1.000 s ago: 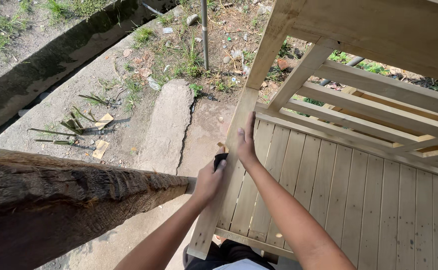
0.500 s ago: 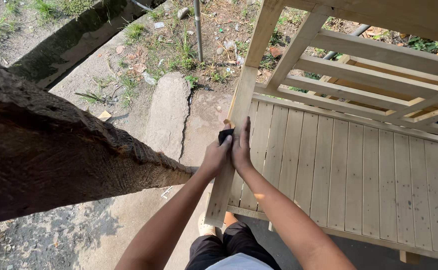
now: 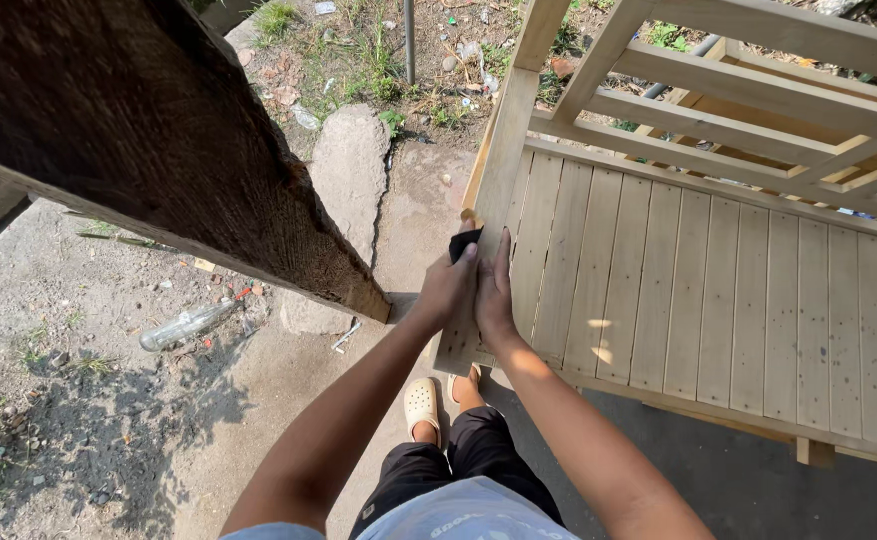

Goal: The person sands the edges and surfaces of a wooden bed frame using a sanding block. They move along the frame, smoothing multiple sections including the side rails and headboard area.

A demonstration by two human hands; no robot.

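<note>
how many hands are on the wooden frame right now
2. The left hand presses a small dark piece against the pale wooden frame; the right hand lies flat beside it.

A dark rough beam [image 3: 158, 150] is slanting over dirt, a clear plastic bottle [image 3: 186, 325] lying below beside a cracked concrete slab [image 3: 348, 180].

Small black pad [image 3: 464, 243], partly hidden under fingers, pressed flat on pale wooden post [image 3: 503, 165] at left edge of slatted wooden frame [image 3: 718, 290], frame lying flat
</note>
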